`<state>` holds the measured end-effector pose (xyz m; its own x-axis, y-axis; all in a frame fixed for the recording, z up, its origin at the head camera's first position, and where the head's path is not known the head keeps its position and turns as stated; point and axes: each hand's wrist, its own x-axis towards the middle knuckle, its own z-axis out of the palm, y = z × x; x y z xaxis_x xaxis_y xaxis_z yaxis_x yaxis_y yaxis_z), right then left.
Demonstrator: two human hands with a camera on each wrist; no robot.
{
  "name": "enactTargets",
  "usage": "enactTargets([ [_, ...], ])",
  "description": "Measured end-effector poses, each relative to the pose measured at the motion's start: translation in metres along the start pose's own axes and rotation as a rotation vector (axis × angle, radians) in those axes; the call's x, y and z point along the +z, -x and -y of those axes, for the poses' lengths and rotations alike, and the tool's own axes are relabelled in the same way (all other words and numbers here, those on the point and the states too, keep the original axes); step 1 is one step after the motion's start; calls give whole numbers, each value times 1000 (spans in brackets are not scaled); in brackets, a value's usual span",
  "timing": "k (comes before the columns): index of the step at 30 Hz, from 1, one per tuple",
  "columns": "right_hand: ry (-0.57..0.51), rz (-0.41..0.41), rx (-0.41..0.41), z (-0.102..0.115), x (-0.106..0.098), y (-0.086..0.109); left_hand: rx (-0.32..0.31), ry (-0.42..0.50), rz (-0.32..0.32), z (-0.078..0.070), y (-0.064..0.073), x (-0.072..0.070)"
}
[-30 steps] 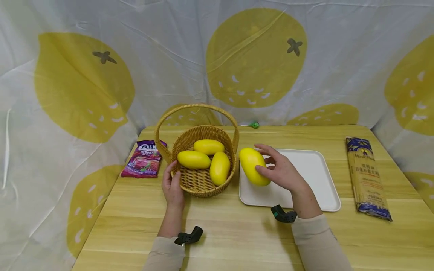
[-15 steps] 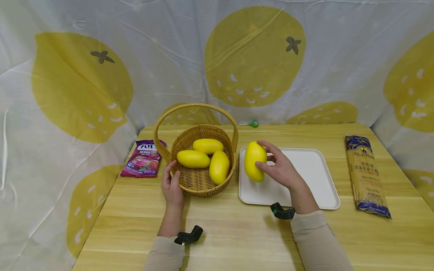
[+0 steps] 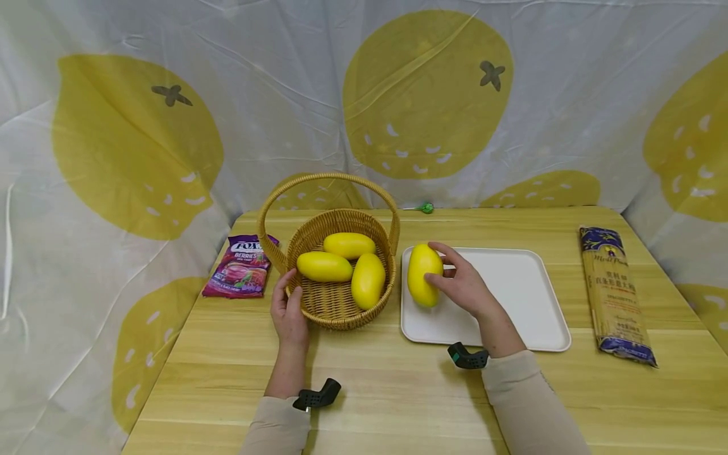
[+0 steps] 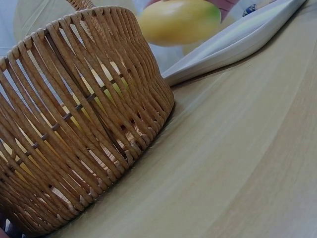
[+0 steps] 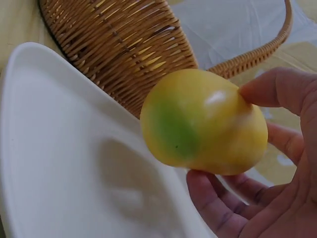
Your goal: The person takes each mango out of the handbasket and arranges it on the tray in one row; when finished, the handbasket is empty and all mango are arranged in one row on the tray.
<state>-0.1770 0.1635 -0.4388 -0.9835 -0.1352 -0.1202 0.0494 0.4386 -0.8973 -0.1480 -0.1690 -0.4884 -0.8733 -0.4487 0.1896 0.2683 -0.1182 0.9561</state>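
Observation:
My right hand point(image 3: 463, 284) holds a yellow mango point(image 3: 423, 276) over the left part of a white tray point(image 3: 523, 297). Thumb and fingers pinch it from opposite sides, as the right wrist view shows. A green patch point(image 5: 176, 131) marks its end, and its shadow falls on the tray. On the left, my left hand point(image 3: 290, 316) rests against the outer side of a wicker basket point(image 3: 327, 319), thumb and fingers spread along the wall. Inside the basket lie three mangoes, one at the back point(image 3: 349, 245), one on the left point(image 3: 324, 266) and one on the right point(image 3: 368, 281).
A purple candy bag point(image 3: 241, 266) lies left of the basket. A long spaghetti pack point(image 3: 617, 297) is right of the tray. A green lollipop point(image 3: 426, 208) lies at the table's back edge. The basket's tall handle point(image 3: 330, 177) arches upward. A lemon-print curtain point(image 3: 273, 95) hangs behind.
Over the tray, the mango has been turned more upright in my right hand and has shifted slightly, lately a little lower and left. My left hand and the basket keep their place.

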Motion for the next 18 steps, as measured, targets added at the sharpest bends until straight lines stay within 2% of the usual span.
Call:
enactTargets([
  [4, 5, 9, 29, -1, 4, -1, -2, -1, 0, 0, 0, 0],
  [18, 13, 49, 53, -5, 11, -3, -17, -6, -11, 1, 0, 0],
])
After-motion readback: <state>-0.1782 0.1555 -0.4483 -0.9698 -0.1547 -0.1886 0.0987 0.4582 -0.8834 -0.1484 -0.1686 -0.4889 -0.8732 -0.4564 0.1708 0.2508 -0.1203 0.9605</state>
